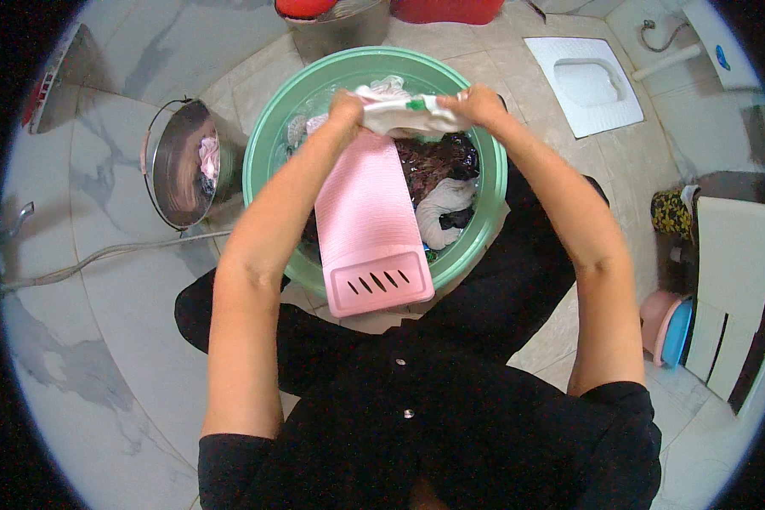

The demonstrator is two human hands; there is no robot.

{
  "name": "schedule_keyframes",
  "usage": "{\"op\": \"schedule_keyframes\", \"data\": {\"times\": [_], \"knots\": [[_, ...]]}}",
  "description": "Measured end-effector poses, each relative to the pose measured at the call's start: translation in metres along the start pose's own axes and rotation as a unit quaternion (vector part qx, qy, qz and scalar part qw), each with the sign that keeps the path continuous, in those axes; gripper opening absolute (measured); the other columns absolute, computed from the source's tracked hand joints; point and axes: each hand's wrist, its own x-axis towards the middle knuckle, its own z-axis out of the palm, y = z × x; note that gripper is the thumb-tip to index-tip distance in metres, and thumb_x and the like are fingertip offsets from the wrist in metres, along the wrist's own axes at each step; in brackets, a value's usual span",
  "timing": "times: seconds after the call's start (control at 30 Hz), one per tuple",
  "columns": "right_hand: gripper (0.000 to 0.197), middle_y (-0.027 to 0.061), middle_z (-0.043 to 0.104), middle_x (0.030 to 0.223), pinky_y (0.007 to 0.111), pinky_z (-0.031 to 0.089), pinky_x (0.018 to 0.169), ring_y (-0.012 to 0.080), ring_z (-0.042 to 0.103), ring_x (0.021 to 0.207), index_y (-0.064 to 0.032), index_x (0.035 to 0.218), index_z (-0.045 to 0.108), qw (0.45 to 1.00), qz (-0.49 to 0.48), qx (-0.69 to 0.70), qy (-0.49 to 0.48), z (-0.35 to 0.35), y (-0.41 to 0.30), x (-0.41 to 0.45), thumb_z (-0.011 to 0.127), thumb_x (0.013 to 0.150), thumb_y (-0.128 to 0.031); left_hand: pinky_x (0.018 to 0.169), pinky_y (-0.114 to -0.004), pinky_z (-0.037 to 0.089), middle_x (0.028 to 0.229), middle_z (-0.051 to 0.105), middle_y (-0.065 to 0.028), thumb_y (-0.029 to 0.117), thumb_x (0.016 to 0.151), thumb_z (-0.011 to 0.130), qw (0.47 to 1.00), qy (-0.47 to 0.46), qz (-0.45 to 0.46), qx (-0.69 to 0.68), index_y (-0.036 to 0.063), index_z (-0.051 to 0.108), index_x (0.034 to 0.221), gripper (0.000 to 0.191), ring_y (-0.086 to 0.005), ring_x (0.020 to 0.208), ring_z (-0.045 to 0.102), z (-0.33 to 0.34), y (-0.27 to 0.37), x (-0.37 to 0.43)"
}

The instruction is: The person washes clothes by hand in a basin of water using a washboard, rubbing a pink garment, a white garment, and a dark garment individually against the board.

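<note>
My left hand [346, 111] and my right hand [478, 105] grip opposite ends of a wet white cloth garment [395, 119] with a green patch, stretched over the far part of a green plastic tub [489, 239]. Below the cloth a pink plastic washboard [370, 197] slants out of the tub, its slotted soap tray resting over the near rim. Dark wet clothes [427, 162] and a twisted whitish cloth [443, 213] lie in the water to the washboard's right. Paler fabric shows at the tub's left and far side. My fingertips are partly hidden in the cloth.
A metal bucket [185, 191] with pink cloth inside stands left, near a grey hose [121, 245]. Beyond the tub are another metal bucket [350, 32] and a red container [446, 9]. A squat toilet [586, 83] lies at far right. Pink and blue basins [676, 331] stand right.
</note>
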Motion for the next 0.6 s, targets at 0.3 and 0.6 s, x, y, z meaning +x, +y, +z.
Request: {"op": "schedule_keyframes", "data": {"times": [0.3, 0.6], "knots": [[0.027, 0.0074, 0.061, 0.074, 0.029, 0.048, 0.052, 0.0184, 0.059, 0.059, -0.0030, 0.092, 0.061, 0.872, -0.027, 0.489, -0.029, -0.145, -0.079, -0.023, 0.062, 0.083, -0.029, 0.073, -0.048, 0.055, 0.075, 0.060, -0.0265, 0.008, 0.079, 0.052, 0.977, -0.116, 0.109, -0.141, -0.0101, 0.056, 0.086, 0.020, -0.0353, 0.080, 0.064, -0.013, 0.198, -0.048], [0.021, 0.0077, 0.062, 0.073, 0.023, 0.039, 0.043, 0.0151, 0.056, 0.054, 0.0001, 0.083, 0.065, 0.836, -0.203, 0.509, 0.026, -0.239, -0.146, -0.049, 0.066, 0.077, -0.020, 0.086, -0.049, 0.047, 0.090, 0.059, -0.0300, 0.012, 0.077, 0.047, 0.960, -0.197, 0.172, -0.099, -0.0122, 0.051, 0.092, 0.029, -0.0414, 0.085, 0.060, -0.055, 0.362, -0.080]]}}
